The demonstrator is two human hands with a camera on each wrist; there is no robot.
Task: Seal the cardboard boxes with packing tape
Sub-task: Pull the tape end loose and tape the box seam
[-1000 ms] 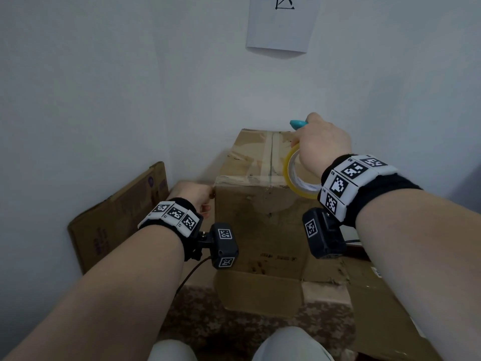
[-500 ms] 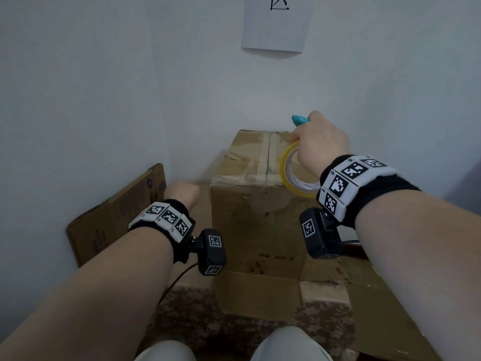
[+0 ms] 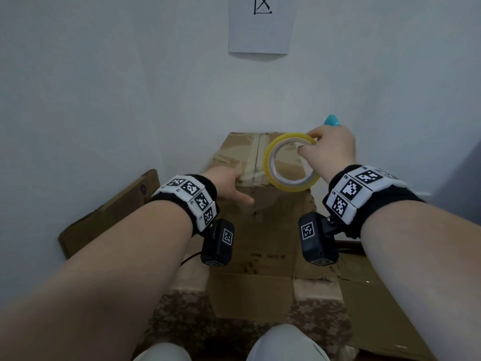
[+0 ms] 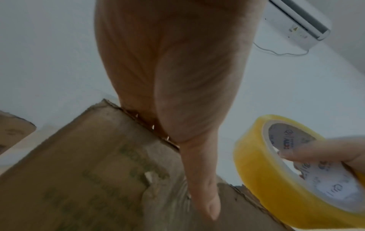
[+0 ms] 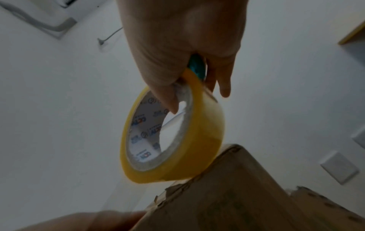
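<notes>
A person's left hand [image 3: 229, 182] pressed flat on the near top edge of the box [image 3: 263, 230], fingers straight, while the right hand [image 3: 331, 149] beside it gripped the tape roll [image 3: 289, 162], apparently mid-strip; next, pull and smooth down.

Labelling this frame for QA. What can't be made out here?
- Left hand fingers: hidden in head view by its own wrist; left wrist view shows only palm and thumb on the cardboard box.
- Teal tool in right hand: mostly covered, type unclear.
- Tape roll free end: faint clear strip, blurred, in right wrist view.
- Box print: too blurred.
</notes>
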